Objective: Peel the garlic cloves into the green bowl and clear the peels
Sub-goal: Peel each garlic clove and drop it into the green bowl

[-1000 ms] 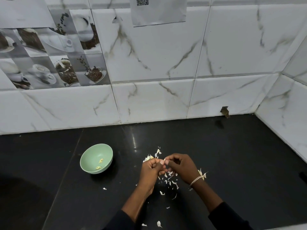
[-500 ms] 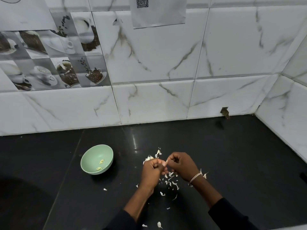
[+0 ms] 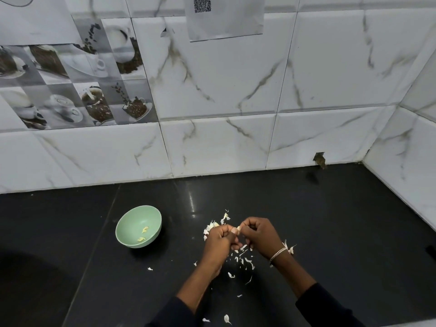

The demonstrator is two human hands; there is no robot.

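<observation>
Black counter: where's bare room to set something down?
Bare: the right stretch of the counter, between the right hand and the side wall, and the strip between the green bowl and the back wall. Crowded: peels lie around the left hand and right hand, which pinch a garlic clove; scraps reach the near edge.

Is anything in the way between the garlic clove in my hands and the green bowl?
Nothing visible: only bare black counter lies between the clove and the green bowl. Peels lie flat near the clove.
</observation>
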